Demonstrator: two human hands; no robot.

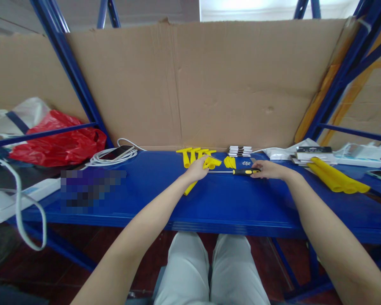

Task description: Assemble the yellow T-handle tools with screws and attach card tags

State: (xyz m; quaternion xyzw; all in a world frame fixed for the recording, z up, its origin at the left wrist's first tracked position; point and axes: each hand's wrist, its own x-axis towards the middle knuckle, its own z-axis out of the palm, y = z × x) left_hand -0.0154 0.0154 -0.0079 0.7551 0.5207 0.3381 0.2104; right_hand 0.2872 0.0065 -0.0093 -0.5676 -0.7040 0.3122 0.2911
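Note:
My left hand (pixel 198 169) is closed on a yellow T-shaped part (pixel 212 162), whose tube end points down to the left below the hand. The black-and-yellow handle of a screwdriver (pixel 241 172) is in my right hand (pixel 263 169), its thin shaft reaching left to the yellow part. Several similar yellow T-shaped pieces (pixel 186 158) lie in a row just behind my left hand. Between the hands and farther back are small flat yellow pieces (pixel 230 162), a little pile of small metal parts (pixel 246 163) and a stack of white-and-black strips (pixel 240 151).
The blue table (pixel 235 203) backs onto a cardboard panel (pixel 241 84). Yellow tubes (pixel 336 176) and small boxes (pixel 314 154) lie at right. A coiled white cable (pixel 111 157), red bag (pixel 63 140) and power strip (pixel 41 195) are at left. Blue posts stand on both sides.

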